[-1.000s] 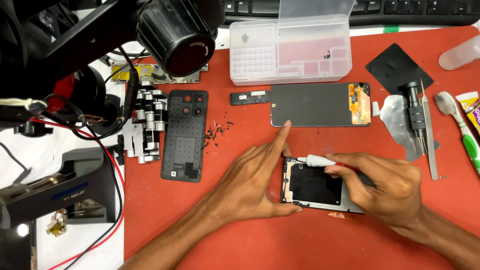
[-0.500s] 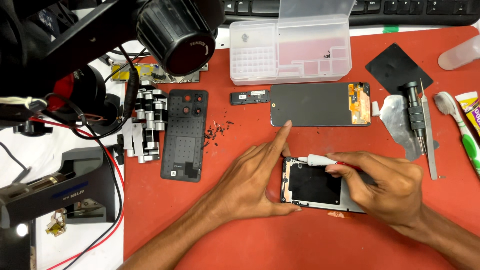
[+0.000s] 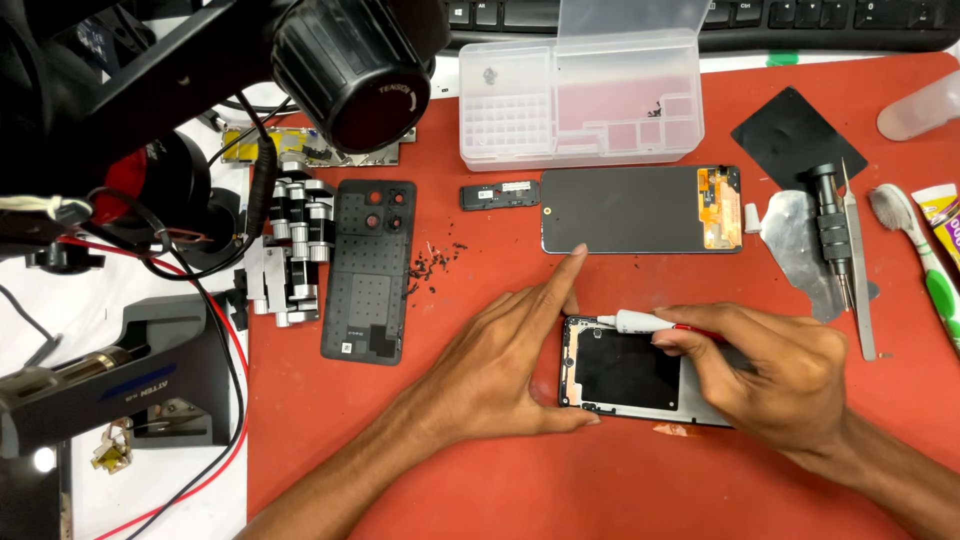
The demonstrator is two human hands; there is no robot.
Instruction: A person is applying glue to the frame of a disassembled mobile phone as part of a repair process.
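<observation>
An opened phone frame (image 3: 625, 370) lies on the red mat (image 3: 500, 470). My left hand (image 3: 500, 365) presses on its left edge, thumb along the lower side and index finger stretched toward the upper corner. My right hand (image 3: 770, 375) grips a small white-tipped tube (image 3: 640, 321) with a red body, its nozzle at the frame's top edge. Above lies the detached dark screen panel (image 3: 625, 210) with an orange flex at its right end. The black back cover (image 3: 368, 270) sits to the left.
A clear plastic parts box (image 3: 580, 100) stands at the back, a keyboard (image 3: 800, 15) behind it. A screwdriver (image 3: 830, 230), tweezers (image 3: 858, 270), a metal pry sheet (image 3: 795, 240) and a toothbrush (image 3: 920, 260) lie right. A microscope arm (image 3: 340, 60) and cables fill the left.
</observation>
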